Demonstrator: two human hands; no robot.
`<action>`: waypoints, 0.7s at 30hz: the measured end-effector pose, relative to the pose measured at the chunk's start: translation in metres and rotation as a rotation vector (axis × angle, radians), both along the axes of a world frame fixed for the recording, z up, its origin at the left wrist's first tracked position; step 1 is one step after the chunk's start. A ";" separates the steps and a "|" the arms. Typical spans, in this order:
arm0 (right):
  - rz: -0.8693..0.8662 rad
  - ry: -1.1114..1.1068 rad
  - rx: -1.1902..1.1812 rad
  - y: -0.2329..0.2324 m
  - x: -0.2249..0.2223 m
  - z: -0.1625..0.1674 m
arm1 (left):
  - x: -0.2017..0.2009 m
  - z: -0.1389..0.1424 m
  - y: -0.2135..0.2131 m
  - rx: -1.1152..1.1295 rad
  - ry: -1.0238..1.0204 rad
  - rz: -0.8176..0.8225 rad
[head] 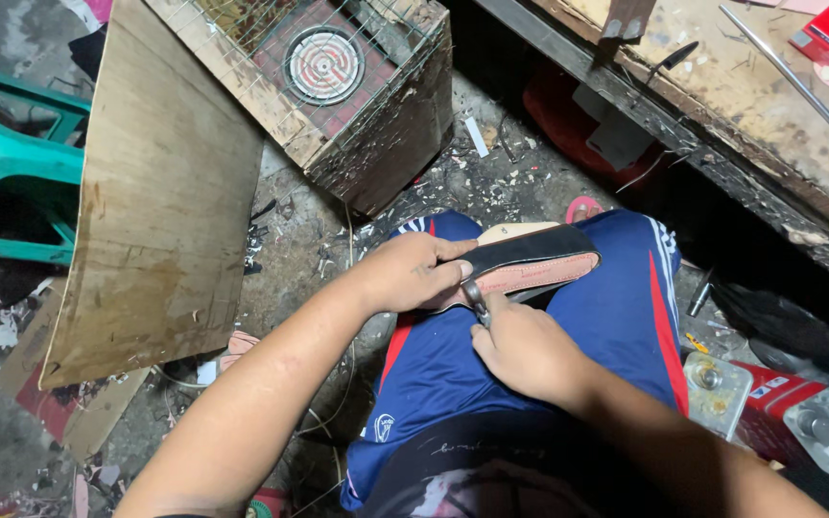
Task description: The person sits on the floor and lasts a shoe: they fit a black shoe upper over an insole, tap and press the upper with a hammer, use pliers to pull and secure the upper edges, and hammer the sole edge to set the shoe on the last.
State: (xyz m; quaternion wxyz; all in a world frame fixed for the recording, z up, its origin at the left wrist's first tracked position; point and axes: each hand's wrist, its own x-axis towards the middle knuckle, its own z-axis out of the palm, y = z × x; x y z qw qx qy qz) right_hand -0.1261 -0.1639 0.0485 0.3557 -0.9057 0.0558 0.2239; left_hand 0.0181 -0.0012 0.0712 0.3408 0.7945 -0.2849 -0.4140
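A shoe sole (534, 264) with a black upper edge and a pinkish-tan underside lies across my lap, on blue shorts (616, 317). My left hand (413, 271) grips its near end, fingers curled over the black edge. My right hand (527, 347) is closed around a small metal tool (477, 299) whose tip touches the sole just beside my left fingers. What kind of tool it is cannot be made out.
A wooden box with wire mesh and a round heater coil (324, 64) stands ahead. A plywood sheet (160, 192) leans at left beside a teal plastic chair (2, 163). A wooden workbench (769, 105) runs at right. Clear containers (717, 388) sit at my right.
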 end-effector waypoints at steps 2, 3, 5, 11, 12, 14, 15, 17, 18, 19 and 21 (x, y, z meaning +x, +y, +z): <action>-0.005 -0.040 0.035 -0.004 -0.008 -0.003 | -0.003 0.004 -0.004 0.065 -0.227 -0.068; -0.021 -0.064 0.060 -0.007 -0.011 -0.003 | -0.005 0.005 -0.006 0.083 -0.297 -0.061; -0.051 -0.104 0.113 -0.011 -0.018 -0.004 | -0.014 0.006 -0.009 0.120 -0.429 -0.047; -0.136 -0.247 0.140 -0.016 -0.025 -0.001 | -0.024 0.014 -0.009 0.062 -0.547 -0.076; -0.149 -0.353 0.138 -0.015 -0.023 -0.003 | -0.023 0.016 -0.008 0.083 -0.511 -0.097; -0.174 -0.561 0.134 -0.008 -0.021 -0.006 | -0.020 0.016 -0.007 0.124 -0.432 -0.135; -0.118 -0.502 0.048 -0.005 -0.017 -0.009 | -0.018 0.015 -0.006 0.149 -0.418 -0.143; -0.013 -0.377 -0.122 0.000 -0.011 -0.015 | -0.018 0.013 -0.002 0.200 -0.384 -0.168; -0.002 -0.330 -0.115 0.000 -0.011 -0.016 | -0.016 0.011 0.001 0.074 -0.386 -0.145; 0.014 -0.286 -0.104 -0.001 -0.012 -0.018 | -0.014 0.012 0.008 -0.047 -0.391 -0.117; -0.028 -0.211 -0.068 -0.007 -0.017 -0.015 | -0.014 0.014 0.019 -0.185 -0.341 0.012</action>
